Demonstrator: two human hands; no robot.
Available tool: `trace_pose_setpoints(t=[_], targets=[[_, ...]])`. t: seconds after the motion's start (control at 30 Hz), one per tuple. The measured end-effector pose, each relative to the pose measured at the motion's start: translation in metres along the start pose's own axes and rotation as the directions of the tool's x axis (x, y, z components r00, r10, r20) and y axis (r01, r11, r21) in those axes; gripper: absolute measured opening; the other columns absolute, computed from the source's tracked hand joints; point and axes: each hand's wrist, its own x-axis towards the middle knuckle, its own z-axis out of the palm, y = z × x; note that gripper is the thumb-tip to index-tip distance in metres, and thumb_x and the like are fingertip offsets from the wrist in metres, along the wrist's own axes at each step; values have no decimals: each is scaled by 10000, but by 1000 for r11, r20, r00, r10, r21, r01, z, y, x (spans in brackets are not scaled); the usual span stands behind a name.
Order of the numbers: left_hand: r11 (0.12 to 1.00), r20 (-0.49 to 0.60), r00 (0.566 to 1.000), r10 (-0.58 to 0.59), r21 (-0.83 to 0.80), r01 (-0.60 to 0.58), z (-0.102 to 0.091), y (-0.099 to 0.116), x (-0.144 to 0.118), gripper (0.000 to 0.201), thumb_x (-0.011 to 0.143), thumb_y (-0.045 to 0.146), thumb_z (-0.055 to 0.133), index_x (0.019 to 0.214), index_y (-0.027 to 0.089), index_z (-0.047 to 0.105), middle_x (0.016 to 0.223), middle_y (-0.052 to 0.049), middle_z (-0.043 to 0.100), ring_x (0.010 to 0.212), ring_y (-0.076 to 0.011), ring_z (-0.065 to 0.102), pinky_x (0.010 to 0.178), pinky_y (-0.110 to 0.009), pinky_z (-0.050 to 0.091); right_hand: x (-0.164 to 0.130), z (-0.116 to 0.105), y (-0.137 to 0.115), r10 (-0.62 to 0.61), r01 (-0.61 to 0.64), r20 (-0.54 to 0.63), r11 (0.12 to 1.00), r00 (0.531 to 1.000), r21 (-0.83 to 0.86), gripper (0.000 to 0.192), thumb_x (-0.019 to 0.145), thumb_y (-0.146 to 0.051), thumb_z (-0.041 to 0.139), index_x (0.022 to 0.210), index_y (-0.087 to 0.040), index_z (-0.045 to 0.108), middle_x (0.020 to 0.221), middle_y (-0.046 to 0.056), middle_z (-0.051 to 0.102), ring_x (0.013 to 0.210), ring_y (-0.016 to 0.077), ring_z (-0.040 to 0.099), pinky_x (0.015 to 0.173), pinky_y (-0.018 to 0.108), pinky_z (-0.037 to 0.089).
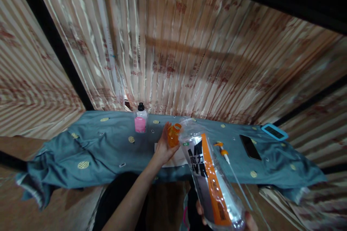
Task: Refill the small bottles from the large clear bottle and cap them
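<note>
Over cloth (103, 155), left hand (164, 147) cupping orange bottle (172, 136), right hand (251, 221) clasping larger bottle (210, 180)

A long, narrow table (103, 156) is covered by a blue-green cloth (168, 175) printed with small yellow motifs, which is bunched and draped over the left end. Toward the left, a clear bottle (140, 122) with a pink label and black cap is stood upright near the far edge, while a white sheet (178, 161), partly hidden, is laid flat near the middle. To the right are placed an orange-headed pump (224, 152), its tube extended past the near edge, a dark phone (250, 147) and a blue-framed device (274, 132).
</note>
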Motion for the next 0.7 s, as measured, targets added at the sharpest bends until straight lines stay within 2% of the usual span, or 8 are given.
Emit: trace_pose_setpoints(t=[0.1,0.2,0.33,0.4,0.47,0.57,0.63,0.7], targets=[[1000,-16,1000,-23,18,24,-2,2,-3,970,710,270,769,1501,247,207,1499,-153,433,1384,-321,446,1161,-520,357,-1,0,-5,9,-8,-18,998,1000,65,912,675,-909,404,1316,-276,540,944,99,711,742,259,671,557,413,529],[997,-36,997,-70,42,71,-6,5,-9,992,673,271,793,1496,238,240,1511,-150,419,1408,-324,411,1190,-526,304,-1,4,-11,5,-1,-36,993,999,121,892,607,-884,501,1337,-373,533,988,105,733,731,320,675,523,458,507],[994,-124,988,-95,48,102,-16,18,-19,974,679,330,794,1490,212,268,1561,-168,337,1454,-330,328,1198,-532,279,-3,8,-14,16,-10,-29,982,999,187,834,565,-822,637,1282,-400,590,1072,71,739,776,310,698,568,413,531],[994,-191,976,-103,6,106,-21,32,-24,878,717,369,763,1463,208,328,1551,-168,356,1446,-323,345,1183,-520,313,-2,7,-11,42,-50,40,973,998,225,783,525,-800,703,1186,-382,668,1050,68,753,848,322,710,656,430,559],[988,-250,958,-145,-98,124,-25,50,-28,750,756,402,725,1408,204,411,1492,-160,445,1397,-304,424,1145,-488,380,1,3,-5,48,-88,176,969,983,231,754,515,-796,717,1124,-352,713,1054,92,759,934,357,704,766,500,561],[925,-174,956,-238,-341,168,-26,80,-33,584,757,447,717,1255,183,560,1311,-144,617,1202,-283,608,1034,-440,498,9,-2,8,6,-72,318,978,948,197,738,589,-796,666,1160,-329,703,1085,120,753,993,395,694,867,607,516],[853,-45,958,-282,-469,229,-25,97,-38,533,737,462,736,1164,165,620,1210,-139,682,1098,-277,665,992,-432,527,12,-1,15,-15,-50,327,980,945,191,722,639,-761,656,1214,-326,673,1074,117,757,1003,394,696,910,625,491],[804,26,957,-290,-535,258,-24,109,-45,550,707,481,765,1139,161,648,1199,-141,695,1120,-292,657,986,-428,530,14,5,20,-32,-33,321,981,947,194,729,643,-718,687,1257,-327,643,1055,104,763,1051,386,681,957,615,468]])
